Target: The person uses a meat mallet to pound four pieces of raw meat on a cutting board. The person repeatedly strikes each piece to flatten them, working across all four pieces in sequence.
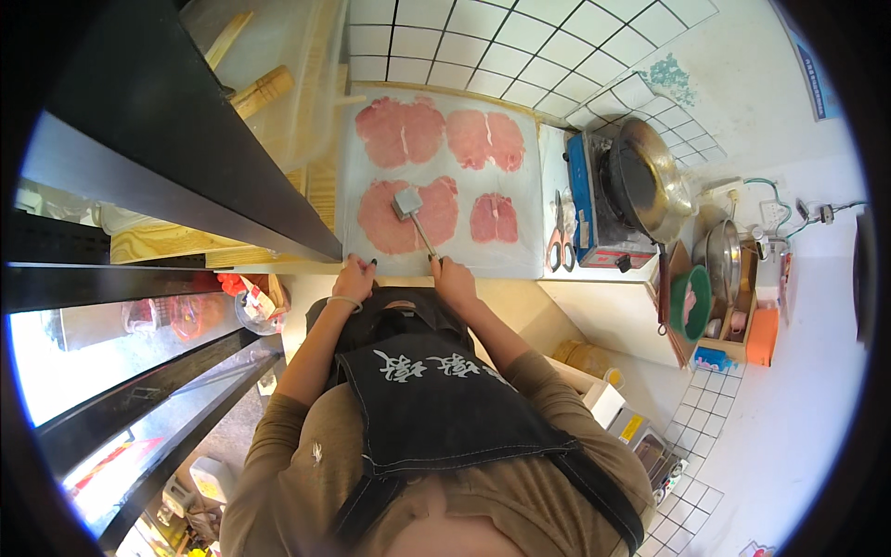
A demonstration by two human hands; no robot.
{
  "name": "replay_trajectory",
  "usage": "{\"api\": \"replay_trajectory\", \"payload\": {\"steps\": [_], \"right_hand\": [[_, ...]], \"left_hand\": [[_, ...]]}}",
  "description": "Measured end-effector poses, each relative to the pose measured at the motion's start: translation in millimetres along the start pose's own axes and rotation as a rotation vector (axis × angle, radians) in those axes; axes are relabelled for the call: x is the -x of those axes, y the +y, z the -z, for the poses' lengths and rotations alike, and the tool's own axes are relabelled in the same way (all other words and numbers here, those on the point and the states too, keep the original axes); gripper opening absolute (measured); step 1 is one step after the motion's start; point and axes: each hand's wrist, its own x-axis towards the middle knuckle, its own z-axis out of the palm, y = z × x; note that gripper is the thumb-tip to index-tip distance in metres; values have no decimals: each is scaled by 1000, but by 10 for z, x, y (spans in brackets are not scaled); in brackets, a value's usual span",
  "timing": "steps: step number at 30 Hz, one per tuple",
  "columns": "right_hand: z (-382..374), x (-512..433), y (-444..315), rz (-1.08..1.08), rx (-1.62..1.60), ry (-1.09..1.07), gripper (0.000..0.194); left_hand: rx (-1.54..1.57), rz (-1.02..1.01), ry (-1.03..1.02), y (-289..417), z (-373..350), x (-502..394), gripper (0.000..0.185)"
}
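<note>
My right hand point(455, 283) grips the handle of a metal meat mallet point(408, 203). The mallet's square head is over a broad, flattened slice of raw meat point(376, 224) at the near left of the board. My left hand point(356, 280) is at the near edge of the film-covered board point(480, 260); whether it pinches the film I cannot tell. Two more flattened slices, one on the left point(386, 136) and one on the right point(486, 139), lie along the far side. A smaller, darker piece of meat point(494, 219) lies at the near right.
Orange-and-black-handled scissors point(560, 240) lie right of the board. Beyond them a wok point(644, 177) sits on a portable gas stove point(592, 202), its handle pointing toward me. A green basin point(691, 303) stands farther right. A dark upright frame point(250, 150) rises at left; the tiled wall point(480, 42) bounds the back.
</note>
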Motion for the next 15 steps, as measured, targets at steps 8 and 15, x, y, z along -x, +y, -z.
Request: {"api": "replay_trajectory", "payload": {"steps": [8, 15], "right_hand": [[-62, 107, 18, 29, -12, -106, 36], [19, 159, 24, 35, -14, -156, 36]], "left_hand": [[-17, 27, -27, 100, 49, 31, 27], [-3, -14, -3, 18, 23, -1, 28]]}}
